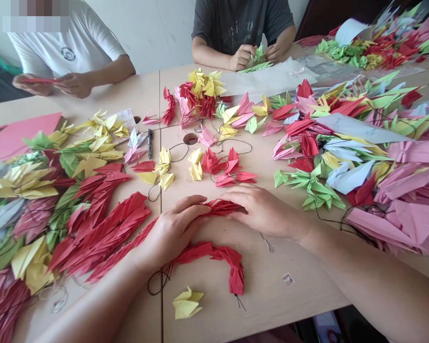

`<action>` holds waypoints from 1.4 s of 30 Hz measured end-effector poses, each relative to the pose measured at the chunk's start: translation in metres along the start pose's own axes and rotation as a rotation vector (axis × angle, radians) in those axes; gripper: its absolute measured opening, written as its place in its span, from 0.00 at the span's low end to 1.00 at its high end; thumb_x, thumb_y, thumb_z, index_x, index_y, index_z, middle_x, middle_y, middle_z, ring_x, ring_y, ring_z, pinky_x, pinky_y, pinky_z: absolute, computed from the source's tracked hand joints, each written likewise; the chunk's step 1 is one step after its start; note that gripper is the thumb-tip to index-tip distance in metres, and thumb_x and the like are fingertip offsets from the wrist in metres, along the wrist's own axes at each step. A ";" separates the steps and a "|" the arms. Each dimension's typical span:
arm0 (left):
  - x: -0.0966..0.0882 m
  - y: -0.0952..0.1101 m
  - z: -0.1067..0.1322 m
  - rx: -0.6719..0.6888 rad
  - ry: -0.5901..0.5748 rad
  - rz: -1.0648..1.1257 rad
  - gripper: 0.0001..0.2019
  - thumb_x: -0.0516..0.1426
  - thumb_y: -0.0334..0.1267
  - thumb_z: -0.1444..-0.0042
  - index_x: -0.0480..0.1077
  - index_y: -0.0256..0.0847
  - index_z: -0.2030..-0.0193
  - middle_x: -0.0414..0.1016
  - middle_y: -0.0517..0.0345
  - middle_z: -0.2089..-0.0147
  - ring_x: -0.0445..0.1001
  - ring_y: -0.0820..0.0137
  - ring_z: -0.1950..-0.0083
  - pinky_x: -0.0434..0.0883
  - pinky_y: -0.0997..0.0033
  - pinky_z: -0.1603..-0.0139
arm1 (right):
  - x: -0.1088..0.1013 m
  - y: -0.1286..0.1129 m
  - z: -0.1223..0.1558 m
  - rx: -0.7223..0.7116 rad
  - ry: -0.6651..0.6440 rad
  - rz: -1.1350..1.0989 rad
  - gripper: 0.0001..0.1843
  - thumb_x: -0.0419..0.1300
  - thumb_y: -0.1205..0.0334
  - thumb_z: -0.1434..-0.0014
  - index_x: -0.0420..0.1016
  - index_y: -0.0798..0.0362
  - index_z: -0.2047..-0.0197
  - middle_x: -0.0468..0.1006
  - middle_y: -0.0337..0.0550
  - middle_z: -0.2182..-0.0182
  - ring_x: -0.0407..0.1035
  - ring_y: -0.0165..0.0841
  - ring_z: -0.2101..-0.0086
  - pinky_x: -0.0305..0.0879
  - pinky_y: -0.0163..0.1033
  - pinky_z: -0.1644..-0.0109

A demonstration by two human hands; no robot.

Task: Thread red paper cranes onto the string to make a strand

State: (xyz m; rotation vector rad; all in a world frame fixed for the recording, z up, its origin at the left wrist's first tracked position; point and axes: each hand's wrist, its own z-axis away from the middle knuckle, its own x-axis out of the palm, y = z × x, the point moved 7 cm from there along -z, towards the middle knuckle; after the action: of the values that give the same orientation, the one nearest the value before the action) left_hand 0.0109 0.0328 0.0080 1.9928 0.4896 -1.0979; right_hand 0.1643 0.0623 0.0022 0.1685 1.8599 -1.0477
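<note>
In the head view my left hand (180,224) and my right hand (257,209) are curled over the two ends of a row of red folded-paper pieces (223,207), pressed close together on the table. Parts of the row are hidden under my fingers and palms. Below my hands lies a curved red paper garland (232,262) with black string at its ends. A single yellow folded piece (188,303) sits near the front edge. More packed red strands (117,233) lie left of my left forearm.
Piles of coloured folded paper (25,190) cover the left side, and more (343,138) the right. A black pen (149,144) lies beyond my left hand, near a round table hole (190,138). Across the table, two people (243,33) handle folded paper.
</note>
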 end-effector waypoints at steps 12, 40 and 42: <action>-0.002 0.003 -0.003 0.011 0.002 0.018 0.08 0.57 0.30 0.37 0.72 0.39 0.52 0.78 0.51 0.51 0.78 0.68 0.52 0.76 0.71 0.50 | 0.000 -0.001 0.001 -0.029 0.010 0.022 0.23 0.64 0.54 0.39 0.75 0.61 0.45 0.78 0.57 0.48 0.72 0.45 0.48 0.71 0.49 0.45; 0.001 0.000 -0.003 -0.013 -0.002 0.063 0.05 0.56 0.31 0.37 0.72 0.41 0.56 0.78 0.53 0.53 0.79 0.70 0.54 0.77 0.71 0.54 | 0.001 -0.002 -0.002 -0.008 0.020 -0.030 0.15 0.63 0.73 0.41 0.80 0.51 0.52 0.83 0.44 0.61 0.74 0.38 0.58 0.71 0.43 0.53; 0.001 0.000 -0.003 -0.020 -0.002 0.067 0.05 0.56 0.31 0.37 0.72 0.42 0.56 0.78 0.53 0.52 0.79 0.69 0.54 0.77 0.71 0.53 | 0.001 -0.002 -0.002 -0.014 0.022 -0.028 0.15 0.63 0.73 0.41 0.80 0.51 0.52 0.83 0.44 0.60 0.74 0.38 0.57 0.71 0.44 0.52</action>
State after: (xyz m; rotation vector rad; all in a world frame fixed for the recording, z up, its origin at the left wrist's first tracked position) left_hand 0.0128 0.0350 0.0085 1.9764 0.4284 -1.0499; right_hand 0.1614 0.0618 0.0030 0.1462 1.8939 -1.0558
